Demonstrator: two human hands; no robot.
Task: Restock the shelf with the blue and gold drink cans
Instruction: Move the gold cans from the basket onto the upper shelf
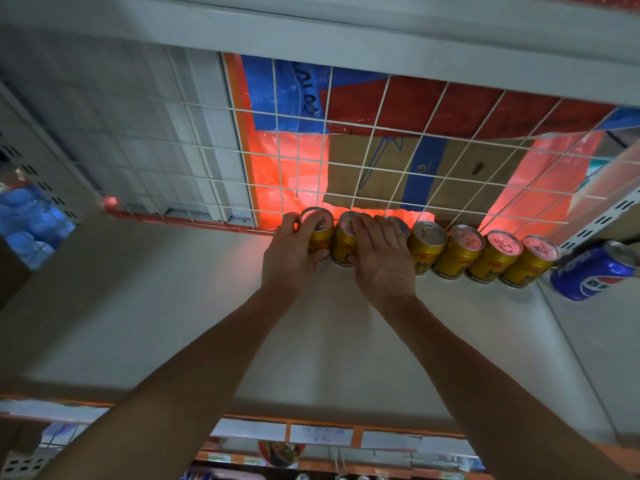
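Bare forearms enter from 7 and 5 o'clock, converging toward 12; left hand (pixel 294 252) wraps thumb and fingers round the end can (pixel 320 239), right hand (pixel 384 261), palm down, curls fingers over the second can (pixel 341 247).

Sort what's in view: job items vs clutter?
Job:
- row of gold cans along the back of the shelf
- left hand gripping the leftmost gold can
- right hand gripping the next gold can
- blue Pepsi can, far right

Not job:
- cardboard box behind the wire grid
- blue bottle caps, left
- price labels on the shelf's front edge
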